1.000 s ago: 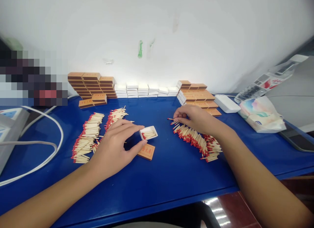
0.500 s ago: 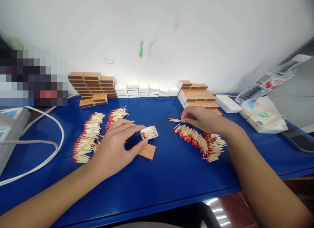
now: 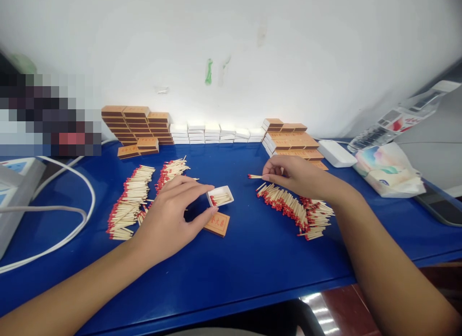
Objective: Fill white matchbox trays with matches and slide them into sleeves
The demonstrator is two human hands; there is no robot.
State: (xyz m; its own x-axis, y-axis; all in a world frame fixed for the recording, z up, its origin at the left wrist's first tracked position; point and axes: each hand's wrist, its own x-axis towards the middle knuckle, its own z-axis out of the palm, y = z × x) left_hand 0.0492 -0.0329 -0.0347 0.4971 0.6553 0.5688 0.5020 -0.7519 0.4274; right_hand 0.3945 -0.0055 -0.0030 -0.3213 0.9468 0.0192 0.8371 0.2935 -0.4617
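Note:
My left hand grips a small white matchbox tray between thumb and forefinger. Several red-tipped matches lie inside that tray. Just below it an orange matchbox sleeve lies on the blue table, partly covered by the tray and thumb. My right hand pinches matches whose red heads point left; how many is unclear. Under that hand spreads a pile of loose matches. Other match piles lie left of my left hand, which hides part of them.
Orange matchboxes are stacked at the back left, white trays along the wall, and more orange boxes at the back right. A white block, a tissue pack and a plastic bottle lie right. White cables loop at left.
My right hand has shifted slightly left, and its fingers now sit closer to the match heads, with less of the matches showing. The left hand still grips the tray.

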